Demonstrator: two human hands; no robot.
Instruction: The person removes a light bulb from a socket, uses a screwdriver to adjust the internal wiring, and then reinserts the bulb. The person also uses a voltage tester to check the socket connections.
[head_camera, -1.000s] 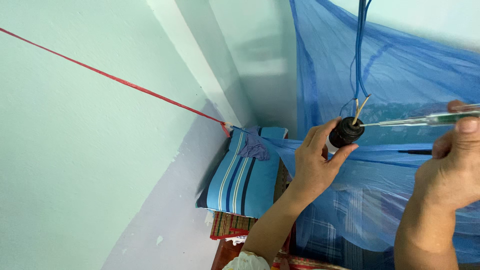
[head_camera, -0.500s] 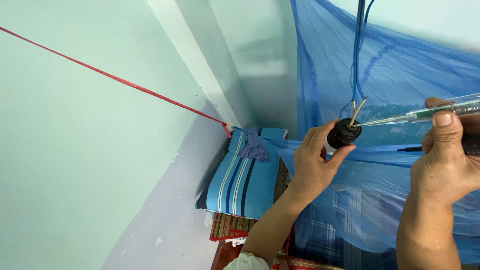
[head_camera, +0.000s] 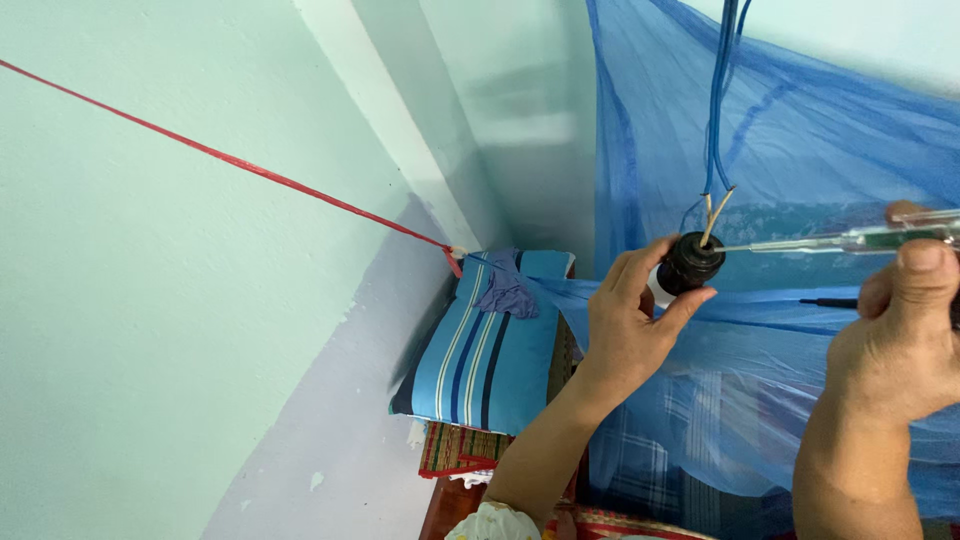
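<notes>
My left hand (head_camera: 630, 315) grips a black lamp socket (head_camera: 690, 263) that hangs from blue wires (head_camera: 718, 110), with two bare wire ends sticking out of its top. In my right hand (head_camera: 900, 335) is a clear-handled tester screwdriver (head_camera: 850, 240), held level, its metal tip touching the socket's top beside the wire ends. A second dark tool tip (head_camera: 825, 301) pokes out left from under my right hand. Both forearms reach up from the bottom of the view.
A blue mosquito net (head_camera: 800, 150) hangs behind the hands. A red cord (head_camera: 230, 160) runs across the pale green wall to the net's corner. A blue striped pillow (head_camera: 485, 350) stands against the wall above folded patterned cloth (head_camera: 455, 450).
My right hand has shifted a little left and down, bringing the screwdriver tip onto the socket. My left hand keeps its hold on the socket.
</notes>
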